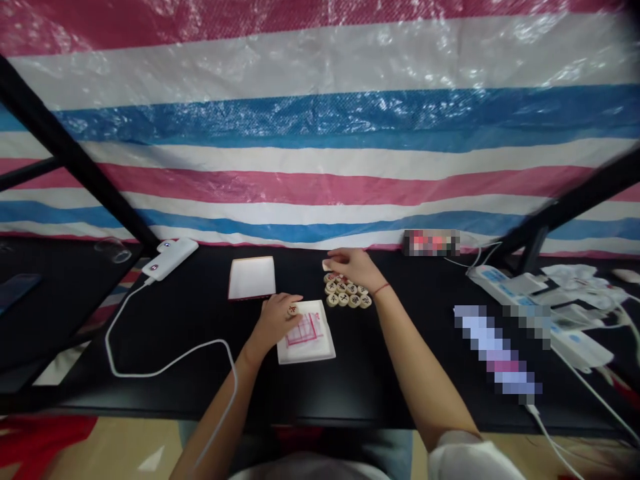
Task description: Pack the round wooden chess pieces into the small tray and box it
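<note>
My left hand (pixel 277 319) is over the left side of a white box tray (pixel 327 343), closed on a round xiangqi piece (pixel 293 310) with a red character. Inside the tray lies a folded sheet (pixel 304 331) with red grid lines. Beyond and to the right, my right hand (pixel 355 267) reaches over several xiangqi pieces (pixel 343 298) set close together in rows. A pale piece (pixel 327 265) shows at its fingertips, pinched between thumb and fingers. The back of that hand partly hides the farthest row.
A white box lid (pixel 253 277) lies open side up behind my left hand. At the left is a white power bank (pixel 170 259) with a cable (pixel 165 370) looping across the black table. A phone-like blurred object (pixel 497 353) and a power strip (pixel 540 313) lie right.
</note>
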Tool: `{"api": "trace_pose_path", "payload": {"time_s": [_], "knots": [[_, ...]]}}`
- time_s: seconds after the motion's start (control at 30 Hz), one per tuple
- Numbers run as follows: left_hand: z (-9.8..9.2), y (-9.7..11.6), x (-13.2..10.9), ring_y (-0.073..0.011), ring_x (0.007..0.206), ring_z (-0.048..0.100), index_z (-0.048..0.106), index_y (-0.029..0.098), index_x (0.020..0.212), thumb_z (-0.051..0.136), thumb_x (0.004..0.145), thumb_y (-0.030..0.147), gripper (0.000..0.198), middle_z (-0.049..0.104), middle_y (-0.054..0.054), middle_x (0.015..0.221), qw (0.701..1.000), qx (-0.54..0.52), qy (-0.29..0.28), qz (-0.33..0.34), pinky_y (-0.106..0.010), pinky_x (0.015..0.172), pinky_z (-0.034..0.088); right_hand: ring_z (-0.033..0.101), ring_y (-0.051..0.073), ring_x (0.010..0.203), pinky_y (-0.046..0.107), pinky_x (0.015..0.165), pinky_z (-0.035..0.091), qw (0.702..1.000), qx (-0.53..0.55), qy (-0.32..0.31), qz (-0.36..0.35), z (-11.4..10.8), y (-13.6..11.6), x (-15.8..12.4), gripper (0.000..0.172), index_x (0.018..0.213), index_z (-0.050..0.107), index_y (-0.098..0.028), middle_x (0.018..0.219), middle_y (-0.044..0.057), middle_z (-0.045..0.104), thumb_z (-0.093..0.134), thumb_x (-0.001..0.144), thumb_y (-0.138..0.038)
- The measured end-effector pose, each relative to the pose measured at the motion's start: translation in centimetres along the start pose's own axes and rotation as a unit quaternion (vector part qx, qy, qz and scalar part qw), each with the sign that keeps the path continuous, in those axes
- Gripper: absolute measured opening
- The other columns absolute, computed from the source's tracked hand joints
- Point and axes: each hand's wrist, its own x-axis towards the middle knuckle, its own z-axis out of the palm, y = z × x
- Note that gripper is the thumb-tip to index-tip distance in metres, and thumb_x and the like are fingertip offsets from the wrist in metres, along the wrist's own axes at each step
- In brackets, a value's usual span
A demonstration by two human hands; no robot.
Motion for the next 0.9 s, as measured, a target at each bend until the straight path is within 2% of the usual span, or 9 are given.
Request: {"api": "trace_pose_path", "payload": {"time_s": [0.1, 0.17, 0.27, 0.3, 0.4, 0.5, 0.7, 0.8, 0.9], "knots": [[-0.6, 0.4, -0.6, -0.0240, 0.111, 0.054, 0.060, 0.029, 0.119, 0.069, 0.076, 0.029, 0.044, 0.063, -0.003, 0.115, 1.000, 0.021, 0.021, -0.005, -0.043, 0.099, 0.036, 0.070, 0.019, 0.070, 0.021, 0.040, 0.051, 0.990, 0.136, -0.027, -0.027, 2.9, 0.4, -3.1, 0.043, 0.105, 0.065, -0.015, 0.088, 0.009, 0.072, 0.073, 0.073, -0.042], [-1.1, 0.6, -0.8, -0.0254, 0.115, 0.052, 0.056, 0.030, 0.125, 0.070, 0.076, 0.034, 0.051, 0.060, -0.004, 0.120, 0.999, 0.015, 0.046, 0.009, -0.045, 0.101, 0.036, 0.069, 0.018, 0.071, 0.023, 0.047, 0.056, 0.984, 0.170, -0.031, -0.034, 4.6, 1.0, -4.6, 0.045, 0.104, 0.066, -0.015, 0.090, 0.009, 0.072, 0.075, 0.070, -0.043], [-1.8, 0.8, -0.4, -0.0234, 0.120, 0.050, 0.047, 0.028, 0.135, 0.065, 0.082, 0.035, 0.056, 0.054, -0.007, 0.127, 0.993, -0.042, 0.069, 0.088, -0.042, 0.104, 0.038, 0.068, 0.014, 0.068, 0.025, 0.060, 0.059, 0.978, 0.197, -0.042, -0.053, 6.2, 1.6, -5.6, 0.045, 0.103, 0.066, -0.016, 0.094, 0.008, 0.073, 0.077, 0.067, -0.041], [-1.9, 0.9, -0.1, -0.0222, 0.120, 0.051, 0.048, 0.028, 0.134, 0.063, 0.085, 0.034, 0.052, 0.053, -0.007, 0.128, 0.988, -0.065, 0.067, 0.123, -0.039, 0.103, 0.040, 0.068, 0.013, 0.068, 0.026, 0.062, 0.058, 0.976, 0.204, -0.050, -0.058, 6.5, 1.7, -5.7, 0.044, 0.102, 0.066, -0.016, 0.094, 0.007, 0.073, 0.078, 0.067, -0.040], [-1.6, 0.9, 0.7, -0.0179, 0.108, 0.058, 0.060, 0.025, 0.118, 0.054, 0.091, 0.029, 0.028, 0.057, -0.006, 0.118, 0.978, -0.101, 0.063, 0.173, -0.032, 0.094, 0.047, 0.068, 0.014, 0.068, 0.026, 0.063, 0.057, 0.971, 0.223, -0.062, -0.056, 7.0, 2.1, -5.6, 0.039, 0.096, 0.066, -0.017, 0.089, 0.006, 0.072, 0.077, 0.067, -0.041], [-0.9, 0.9, 1.0, -0.0155, 0.096, 0.061, 0.063, 0.021, 0.102, 0.056, 0.090, 0.028, 0.016, 0.060, -0.005, 0.105, 0.976, -0.115, 0.074, 0.169, -0.029, 0.087, 0.050, 0.068, 0.015, 0.071, 0.027, 0.064, 0.058, 0.968, 0.243, -0.057, -0.032, 7.0, 2.5, -5.6, 0.037, 0.089, 0.066, -0.018, 0.084, 0.004, 0.072, 0.079, 0.065, -0.043], [0.1, 0.7, 0.4, -0.0149, 0.095, 0.060, 0.064, 0.021, 0.098, 0.057, 0.088, 0.028, 0.014, 0.060, -0.004, 0.102, 0.983, -0.085, 0.085, 0.137, -0.029, 0.086, 0.047, 0.068, 0.017, 0.073, 0.029, 0.064, 0.059, 0.966, 0.255, -0.040, -0.013, 6.7, 3.2, -5.6, 0.038, 0.086, 0.066, -0.018, 0.084, 0.005, 0.072, 0.080, 0.063, -0.045], [0.0, 0.8, -0.1, -0.0156, 0.092, 0.061, 0.065, 0.022, 0.089, 0.060, 0.087, 0.030, 0.010, 0.065, -0.002, 0.098, 0.989, -0.014, 0.090, 0.113, -0.034, 0.089, 0.041, 0.068, 0.016, 0.071, 0.029, 0.063, 0.059, 0.964, 0.266, -0.002, -0.008, 6.5, 3.4, -5.5, 0.040, 0.086, 0.066, -0.018, 0.084, 0.004, 0.072, 0.080, 0.062, -0.047], [-0.1, 1.0, -0.4, -0.0193, 0.095, 0.059, 0.066, 0.023, 0.081, 0.063, 0.085, 0.032, 0.011, 0.069, 0.000, 0.090, 0.988, 0.066, 0.076, 0.117, -0.040, 0.092, 0.034, 0.067, 0.016, 0.066, 0.031, 0.064, 0.059, 0.966, 0.258, 0.010, -0.013, 6.5, 3.7, -5.4, 0.041, 0.085, 0.065, -0.018, 0.082, 0.004, 0.071, 0.079, 0.062, -0.049]]}}
